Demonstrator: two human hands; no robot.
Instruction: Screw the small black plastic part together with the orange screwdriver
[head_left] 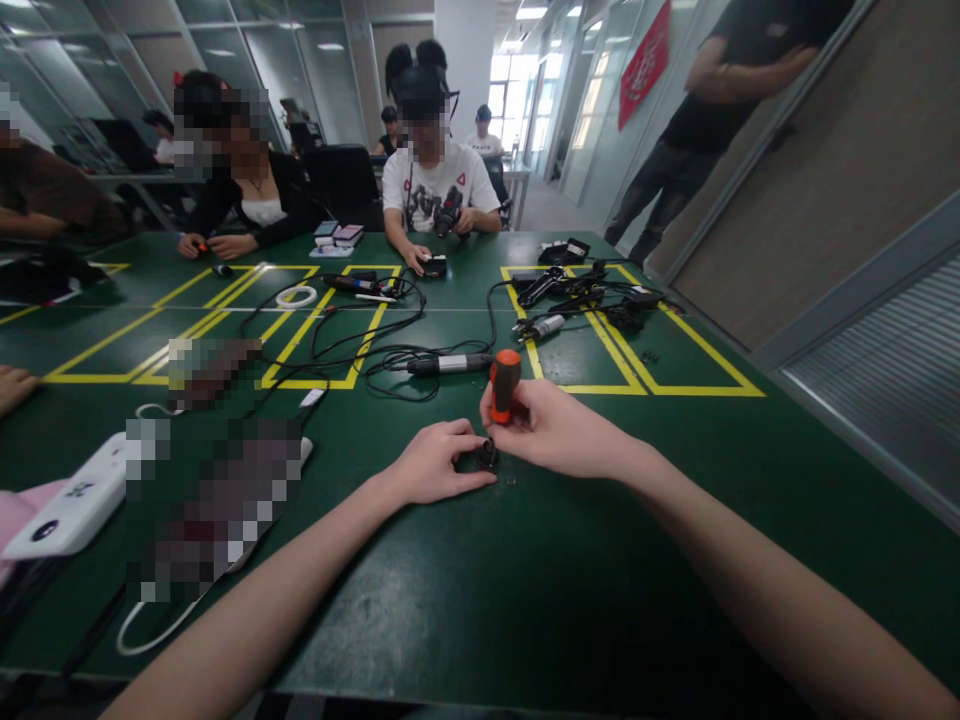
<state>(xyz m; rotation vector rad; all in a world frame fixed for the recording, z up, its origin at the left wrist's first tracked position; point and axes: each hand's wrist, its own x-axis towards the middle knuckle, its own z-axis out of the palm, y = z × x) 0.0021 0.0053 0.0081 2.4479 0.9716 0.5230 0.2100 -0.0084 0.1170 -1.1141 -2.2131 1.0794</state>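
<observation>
Two hands point(437, 462) close, right point(559, 430) gripping; screwdriver point(506, 380) upright

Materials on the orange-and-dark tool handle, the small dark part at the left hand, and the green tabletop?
Tool handle: probably plastic; bright orange ends, duller dark middle that could be rubber.
Small dark part: blackish with faint glints; plastic or coated metal, too small to tell.
Green tabletop: smooth, semi-gloss, soft reflections; perhaps vinyl or rubber matting, maybe laminate.
</observation>
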